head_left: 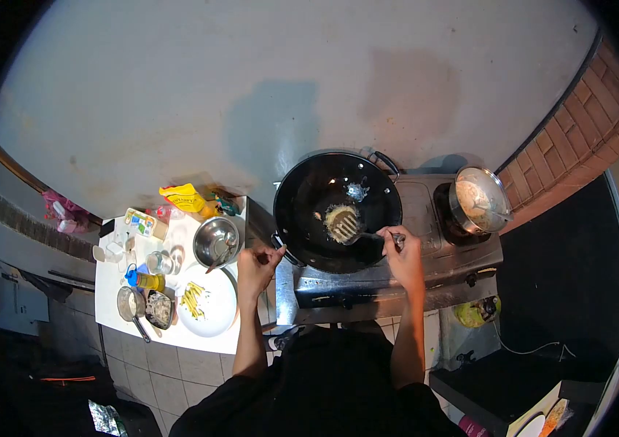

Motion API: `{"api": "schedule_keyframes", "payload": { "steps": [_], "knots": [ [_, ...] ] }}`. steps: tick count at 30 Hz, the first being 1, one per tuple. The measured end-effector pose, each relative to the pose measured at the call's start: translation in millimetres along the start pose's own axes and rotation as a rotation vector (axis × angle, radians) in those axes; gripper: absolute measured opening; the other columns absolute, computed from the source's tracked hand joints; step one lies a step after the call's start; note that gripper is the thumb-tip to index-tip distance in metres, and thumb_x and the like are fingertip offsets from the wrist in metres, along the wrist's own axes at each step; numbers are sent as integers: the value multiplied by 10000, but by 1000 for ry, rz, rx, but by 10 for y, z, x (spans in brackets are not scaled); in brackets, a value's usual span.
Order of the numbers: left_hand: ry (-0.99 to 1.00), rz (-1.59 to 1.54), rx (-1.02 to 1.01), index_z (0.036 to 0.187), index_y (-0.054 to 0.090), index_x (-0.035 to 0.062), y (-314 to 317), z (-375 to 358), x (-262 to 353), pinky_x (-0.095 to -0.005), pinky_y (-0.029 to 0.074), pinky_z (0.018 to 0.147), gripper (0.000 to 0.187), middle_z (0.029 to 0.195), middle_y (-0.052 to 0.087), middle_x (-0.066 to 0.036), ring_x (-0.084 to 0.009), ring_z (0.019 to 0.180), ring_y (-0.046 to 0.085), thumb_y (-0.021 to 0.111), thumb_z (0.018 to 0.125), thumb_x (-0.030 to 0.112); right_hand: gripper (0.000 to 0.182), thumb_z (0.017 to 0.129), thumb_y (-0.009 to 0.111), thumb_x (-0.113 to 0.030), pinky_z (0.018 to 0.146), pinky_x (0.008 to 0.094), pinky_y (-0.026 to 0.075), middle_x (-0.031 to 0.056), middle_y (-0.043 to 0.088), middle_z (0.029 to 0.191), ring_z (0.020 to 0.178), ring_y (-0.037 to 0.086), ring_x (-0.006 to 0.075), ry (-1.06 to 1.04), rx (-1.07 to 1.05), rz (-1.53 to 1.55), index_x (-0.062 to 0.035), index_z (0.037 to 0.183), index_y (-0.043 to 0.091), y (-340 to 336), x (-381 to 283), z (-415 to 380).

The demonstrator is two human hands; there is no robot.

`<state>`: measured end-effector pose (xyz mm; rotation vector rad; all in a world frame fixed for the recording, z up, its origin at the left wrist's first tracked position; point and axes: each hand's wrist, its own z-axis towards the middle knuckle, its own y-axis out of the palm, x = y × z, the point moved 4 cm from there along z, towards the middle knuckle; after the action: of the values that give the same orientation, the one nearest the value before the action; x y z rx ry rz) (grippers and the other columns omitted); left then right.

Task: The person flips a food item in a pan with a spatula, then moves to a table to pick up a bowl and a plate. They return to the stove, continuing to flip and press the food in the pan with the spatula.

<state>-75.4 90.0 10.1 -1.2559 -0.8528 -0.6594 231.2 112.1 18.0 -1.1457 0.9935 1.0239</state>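
Observation:
A large black wok (306, 197) sits on the stove. My left hand (257, 269) is closed at its left side handle, thumb and fingertips pinched there. My right hand (402, 256) grips the handle of a slotted spatula (347, 227), whose head is down in the wok. Under and around the slots lies a pale, frothy patch of food (337, 215), with a small bit beside it. The wok's dark inner wall looks shiny, with a bright reflection near its far side.
A steel pot (480, 200) with pale contents and a utensil stands on the right burner. The white table (109, 291) at left holds a steel bowl (216, 237), a plate (214, 320) with yellow-green strips, a small saucepan (131, 303), an oil bottle (150, 282) and a yellow bag (184, 197).

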Motion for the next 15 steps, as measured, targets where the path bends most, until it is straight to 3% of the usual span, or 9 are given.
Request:
{"api": "schedule_keyframes", "payload": {
  "steps": [15],
  "knots": [
    [-23, -2, 28, 683, 652, -57, 10, -23, -10, -254, 380, 458, 316, 517, 536, -40, -81, 463, 471, 750, 816, 212, 108, 923, 560, -67, 524, 237, 394, 14, 558, 657, 579, 505, 63, -34, 11, -4, 22, 920, 621, 35, 25, -9]
  ]
}}
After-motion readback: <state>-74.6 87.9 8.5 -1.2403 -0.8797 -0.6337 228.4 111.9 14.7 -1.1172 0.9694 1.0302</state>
